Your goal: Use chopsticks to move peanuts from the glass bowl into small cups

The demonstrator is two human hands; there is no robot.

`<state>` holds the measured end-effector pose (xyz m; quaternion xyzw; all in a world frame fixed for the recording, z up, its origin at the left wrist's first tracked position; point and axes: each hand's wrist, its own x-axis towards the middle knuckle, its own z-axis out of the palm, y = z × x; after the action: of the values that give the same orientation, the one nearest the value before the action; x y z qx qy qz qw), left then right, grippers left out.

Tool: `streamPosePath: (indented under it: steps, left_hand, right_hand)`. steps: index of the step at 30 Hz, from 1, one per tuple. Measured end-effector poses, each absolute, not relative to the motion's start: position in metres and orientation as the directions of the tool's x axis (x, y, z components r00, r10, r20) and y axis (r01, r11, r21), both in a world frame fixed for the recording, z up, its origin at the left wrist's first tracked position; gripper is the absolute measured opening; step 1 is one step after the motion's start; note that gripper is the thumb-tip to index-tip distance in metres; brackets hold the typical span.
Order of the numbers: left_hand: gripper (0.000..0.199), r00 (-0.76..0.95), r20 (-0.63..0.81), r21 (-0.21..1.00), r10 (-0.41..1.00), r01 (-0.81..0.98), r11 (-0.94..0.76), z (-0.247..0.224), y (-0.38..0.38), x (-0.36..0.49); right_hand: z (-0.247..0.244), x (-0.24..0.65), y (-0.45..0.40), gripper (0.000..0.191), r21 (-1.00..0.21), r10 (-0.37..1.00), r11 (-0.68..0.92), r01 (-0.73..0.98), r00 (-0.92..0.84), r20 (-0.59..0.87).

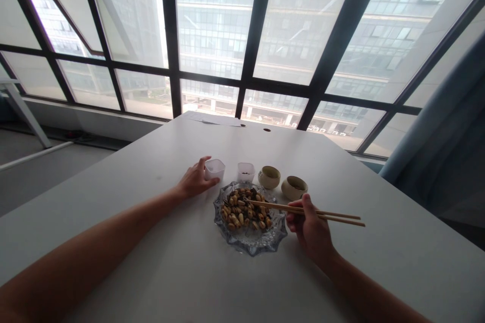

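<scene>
The chopsticks (273, 206) are gripped in my right hand (312, 234), their tips at the pile of nuts and dark seeds (237, 214) in the scalloped glass dish (254, 251). My right hand is at the dish's right edge, just in front of the right-hand beige pot (291, 192). My left hand (195, 179) is curled round the left-hand plastic cup (215, 167), thumb on the near side. Beyond the dish, between that cup and the pots, stands a second plastic cup (246, 168) with a few dark bits inside; the other beige pot (268, 182) is beside it. Everything stands on my white counter (170, 272), with paper (217, 119) at its far end, before tall windows (215, 20).
</scene>
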<state>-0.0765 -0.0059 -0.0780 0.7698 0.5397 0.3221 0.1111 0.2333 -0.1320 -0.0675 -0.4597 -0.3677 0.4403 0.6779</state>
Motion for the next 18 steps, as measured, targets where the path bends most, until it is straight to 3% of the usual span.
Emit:
streamPosePath:
  steps: [3, 6, 9, 13, 18]
  left_hand:
    - [0.08, 0.229, 0.464, 0.472, 0.856, 0.754, -0.458, -0.076, -0.007, -0.078]
    - [0.076, 0.297, 0.56, 0.35, 0.773, 0.761, -0.546, -0.063, -0.01, -0.077]
    - [0.071, 0.354, 0.578, 0.281, 0.735, 0.76, -0.586, -0.042, -0.012, -0.066]
    - [0.068, 0.429, 0.5, 0.287, 0.752, 0.738, -0.611, -0.021, -0.004, -0.037]
    - [0.075, 0.528, 0.257, 0.363, 0.81, 0.724, -0.587, -0.013, 0.016, -0.005]
  right_hand:
    - [-0.067, 0.233, -0.133, 0.058, -0.947, 0.938, 0.195, -0.254, 0.33, 0.105]
    - [-0.065, 0.232, -0.134, 0.058, -0.944, 0.939, 0.19, -0.27, 0.332, 0.094]
    - [-0.063, 0.231, -0.136, 0.061, -0.945, 0.944, 0.162, -0.285, 0.322, 0.065]
    - [-0.062, 0.232, -0.137, 0.061, -0.947, 0.951, 0.172, -0.271, 0.298, 0.087]
    - [-0.063, 0.236, -0.134, 0.058, -0.941, 0.943, 0.211, -0.266, 0.309, 0.124]
